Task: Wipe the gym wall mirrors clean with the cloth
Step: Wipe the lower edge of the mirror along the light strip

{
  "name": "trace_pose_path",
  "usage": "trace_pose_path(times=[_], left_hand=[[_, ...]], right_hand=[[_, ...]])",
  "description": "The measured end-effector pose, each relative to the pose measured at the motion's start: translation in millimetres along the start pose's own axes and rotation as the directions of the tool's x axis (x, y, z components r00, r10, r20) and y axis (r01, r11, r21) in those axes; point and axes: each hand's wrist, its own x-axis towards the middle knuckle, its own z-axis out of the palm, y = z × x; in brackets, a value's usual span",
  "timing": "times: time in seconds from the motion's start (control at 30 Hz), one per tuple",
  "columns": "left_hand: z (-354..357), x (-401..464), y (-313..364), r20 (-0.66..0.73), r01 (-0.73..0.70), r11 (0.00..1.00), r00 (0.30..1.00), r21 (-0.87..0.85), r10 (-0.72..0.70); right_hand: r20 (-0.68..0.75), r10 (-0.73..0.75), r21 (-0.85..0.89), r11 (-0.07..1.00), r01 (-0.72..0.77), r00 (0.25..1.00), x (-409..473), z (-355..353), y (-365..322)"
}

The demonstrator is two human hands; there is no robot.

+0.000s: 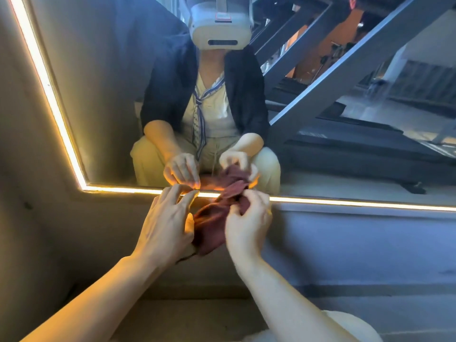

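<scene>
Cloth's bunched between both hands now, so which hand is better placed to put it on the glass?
Probably the right hand: its fingers pinch the maroon cloth near the mirror, by the lit lower edge. The left hand has spread fingers at the cloth's side, with no clear grip.

Cloth (212, 225): blurred, folds smeared, lower part tucked behind both hands.
Left hand (165, 225): thumb hidden behind the cloth, its grip can't be read.
Right hand (246, 223): fingertips buried in cloth.
Mirror (111, 95): top and right side cut off by the edge.
Forearms: cut off at the bottom edge.
</scene>
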Motion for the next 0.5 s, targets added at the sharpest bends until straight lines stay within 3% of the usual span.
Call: trace_pose_path(times=[0.07,0.1,0.17,0.23,0.3,0.33,0.4,0.5], left_hand=[[-3,0,1,0.022,0.017,0.999,1.0,0.039,-0.018],[-5,0,1,0.03,0.025,0.998,0.999,0.057,-0.027],[-7,0,0,0.016,0.004,0.996,1.0,0.089,-0.006],[-7,-3,-3,-0.003,-0.015,0.998,1.0,0.062,0.015],[-5,-8,-6,-0.031,0.018,1.0,0.999,0.004,-0.018],[-5,-9,-7,-0.042,0.046,0.999,0.998,-0.012,-0.046],[-6,-10,-7,-0.062,0.088,0.996,0.994,-0.003,-0.088],[-11,-11,-3,-0.011,0.139,0.99,0.99,0.011,-0.139]], right_hand=[[-0.179,0.031,0.001,1.0,-0.031,0.983,11,-5,5],[-0.182,-0.005,-0.02,1.0,0.001,0.983,11,-5,6],[-0.044,-0.16,-0.053,0.986,0.158,0.986,1,1,5],[0.241,-0.28,0.015,0.959,0.284,0.93,-17,11,1],[0.4,-0.284,0.098,0.959,0.267,0.872,-29,14,-2],[0.355,-0.252,0.101,0.968,0.232,0.9,-28,13,-2],[0.115,-0.175,0.049,0.984,0.17,0.978,-20,6,-1],[-0.113,-0.053,-0.03,0.998,0.049,0.992,-6,-5,5]])
